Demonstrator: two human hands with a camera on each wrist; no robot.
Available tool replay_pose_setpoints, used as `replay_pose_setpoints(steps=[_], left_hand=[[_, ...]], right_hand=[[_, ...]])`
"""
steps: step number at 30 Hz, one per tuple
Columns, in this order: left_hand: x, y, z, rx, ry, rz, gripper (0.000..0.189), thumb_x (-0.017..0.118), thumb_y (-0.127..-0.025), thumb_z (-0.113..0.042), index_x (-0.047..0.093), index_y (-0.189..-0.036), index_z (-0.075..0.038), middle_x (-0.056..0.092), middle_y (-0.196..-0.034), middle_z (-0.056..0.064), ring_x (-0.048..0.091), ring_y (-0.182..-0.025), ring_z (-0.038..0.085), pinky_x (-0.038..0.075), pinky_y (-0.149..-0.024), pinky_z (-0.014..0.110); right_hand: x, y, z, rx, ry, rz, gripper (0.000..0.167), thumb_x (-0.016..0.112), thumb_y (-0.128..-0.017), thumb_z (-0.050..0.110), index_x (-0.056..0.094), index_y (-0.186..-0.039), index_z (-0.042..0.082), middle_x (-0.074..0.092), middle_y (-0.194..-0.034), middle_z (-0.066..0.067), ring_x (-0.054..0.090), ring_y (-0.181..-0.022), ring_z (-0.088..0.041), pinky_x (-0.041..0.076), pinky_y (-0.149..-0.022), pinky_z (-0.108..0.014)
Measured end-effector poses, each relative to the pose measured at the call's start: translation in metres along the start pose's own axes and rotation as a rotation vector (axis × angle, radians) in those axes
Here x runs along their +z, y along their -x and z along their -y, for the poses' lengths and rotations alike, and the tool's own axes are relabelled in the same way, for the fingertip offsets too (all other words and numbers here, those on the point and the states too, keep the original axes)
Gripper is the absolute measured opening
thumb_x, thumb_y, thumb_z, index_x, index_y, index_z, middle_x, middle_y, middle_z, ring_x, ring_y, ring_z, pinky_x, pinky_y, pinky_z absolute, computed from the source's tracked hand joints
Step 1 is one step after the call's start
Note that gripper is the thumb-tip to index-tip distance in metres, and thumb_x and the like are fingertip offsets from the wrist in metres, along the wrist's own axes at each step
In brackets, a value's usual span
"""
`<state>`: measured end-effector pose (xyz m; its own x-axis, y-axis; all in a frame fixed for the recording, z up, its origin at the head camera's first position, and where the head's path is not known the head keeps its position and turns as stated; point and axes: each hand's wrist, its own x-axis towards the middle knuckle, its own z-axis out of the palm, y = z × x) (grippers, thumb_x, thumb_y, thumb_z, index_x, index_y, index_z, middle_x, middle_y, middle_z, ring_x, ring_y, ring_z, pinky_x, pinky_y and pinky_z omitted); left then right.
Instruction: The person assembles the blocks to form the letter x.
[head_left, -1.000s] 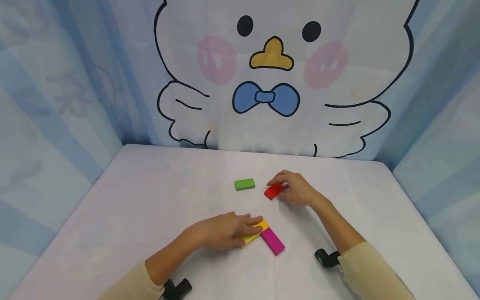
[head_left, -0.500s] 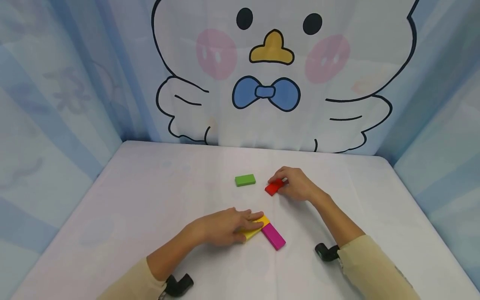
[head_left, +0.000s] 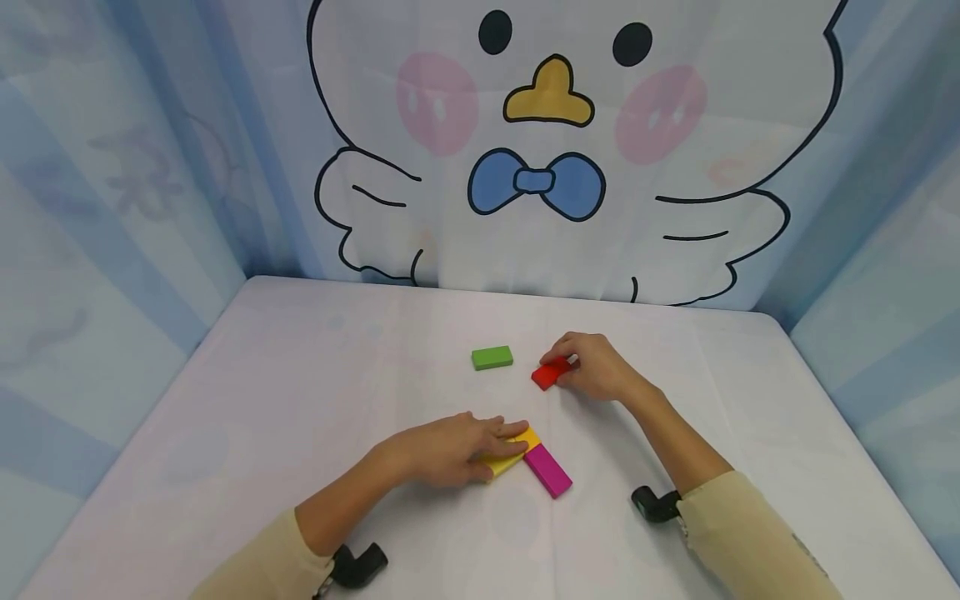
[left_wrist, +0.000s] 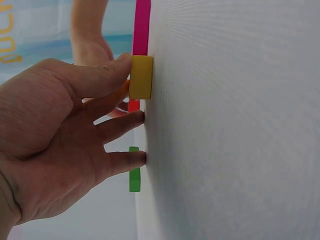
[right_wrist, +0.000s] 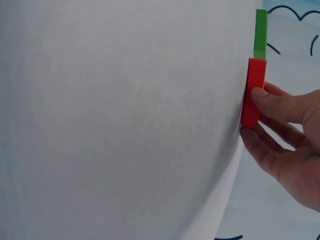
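Note:
My left hand (head_left: 450, 450) pinches a yellow block (left_wrist: 141, 77) between thumb and index finger, its other fingers spread down to the tabletop. In the head view that hand covers much of the block. A magenta block (head_left: 548, 471) lies flat at an angle, one end against the yellow block's right end. Farther back, my right hand (head_left: 592, 367) grips a red block (head_left: 550, 374) close over the table. The right wrist view has the thumb on the red block's (right_wrist: 253, 95) near face, fingers behind and below it.
A green block (head_left: 492, 358) lies left of the red one, apart from it. The white table (head_left: 300, 375) ends at a back curtain with a cartoon bird (head_left: 555, 92). Blue-patterned curtains (head_left: 97, 250) hang at both sides. Black wrist cameras (head_left: 360, 566) jut out near both sleeves.
The head view has tilted slightly, so everything sits a little higher in it. Both hands keep their places and their holds on the yellow and red blocks.

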<state>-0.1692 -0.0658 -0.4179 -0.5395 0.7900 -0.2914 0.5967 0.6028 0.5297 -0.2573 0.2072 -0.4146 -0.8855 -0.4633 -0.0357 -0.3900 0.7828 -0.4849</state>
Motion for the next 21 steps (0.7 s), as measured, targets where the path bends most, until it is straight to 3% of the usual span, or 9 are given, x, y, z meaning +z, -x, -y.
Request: replay_pose_setpoints(steps=[21], left_hand=[[0.0,0.0,-0.002,-0.01,-0.001,-0.004,0.059,0.066,-0.102,-0.021,0.046,-0.157,-0.031,0.031,-0.169,-0.014,0.031,-0.158,0.022,0.025,-0.128,0.056]], right_hand=[[-0.005,0.016,0.008,-0.004,-0.004,-0.005,0.031,0.077,-0.089,0.0,0.079,-0.119,0.009,0.071,-0.118,-0.009,0.064,-0.114,-0.031,0.059,-0.097,-0.048]])
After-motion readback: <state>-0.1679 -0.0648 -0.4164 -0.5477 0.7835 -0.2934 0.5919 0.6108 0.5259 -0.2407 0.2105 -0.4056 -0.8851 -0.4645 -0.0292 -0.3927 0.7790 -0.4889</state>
